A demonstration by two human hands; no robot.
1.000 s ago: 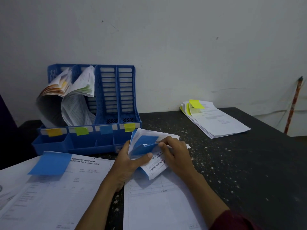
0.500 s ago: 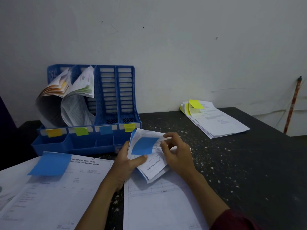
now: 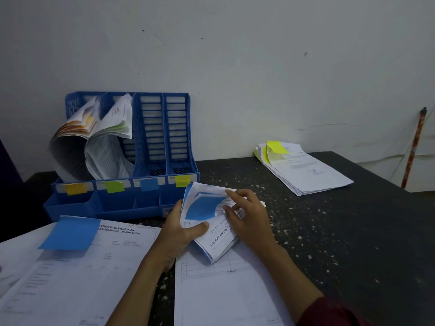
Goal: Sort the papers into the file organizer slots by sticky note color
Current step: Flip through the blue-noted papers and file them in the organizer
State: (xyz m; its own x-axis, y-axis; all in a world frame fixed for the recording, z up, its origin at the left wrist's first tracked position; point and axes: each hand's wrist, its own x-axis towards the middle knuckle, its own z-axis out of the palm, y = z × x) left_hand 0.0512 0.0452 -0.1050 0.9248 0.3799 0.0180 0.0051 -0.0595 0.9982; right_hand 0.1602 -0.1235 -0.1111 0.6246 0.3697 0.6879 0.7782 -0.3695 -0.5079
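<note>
A stack of papers with blue sticky notes (image 3: pixel 207 208) lies bent upward in front of me on the dark table. My left hand (image 3: pixel 179 234) grips its left edge, thumb on top. My right hand (image 3: pixel 247 220) pinches the upper sheets at the top right corner. A blue file organizer (image 3: pixel 150 137) stands at the back left. Its slots are labelled orange (image 3: pixel 75 188), green (image 3: pixel 114 186), blue (image 3: pixel 149 184) and yellow (image 3: pixel 182 180). The two left slots hold curled papers; the blue and yellow slots hold nothing.
A paper with a blue sticky note (image 3: pixel 70 234) lies at the near left. A stack with yellow sticky notes (image 3: pixel 303 168) lies at the back right. A red stick (image 3: pixel 414 147) leans on the wall at the far right.
The bent stack was tipped up a little more and my right fingers shifted along the top sheets, showing more of the blue note. My left hand stayed in place.
</note>
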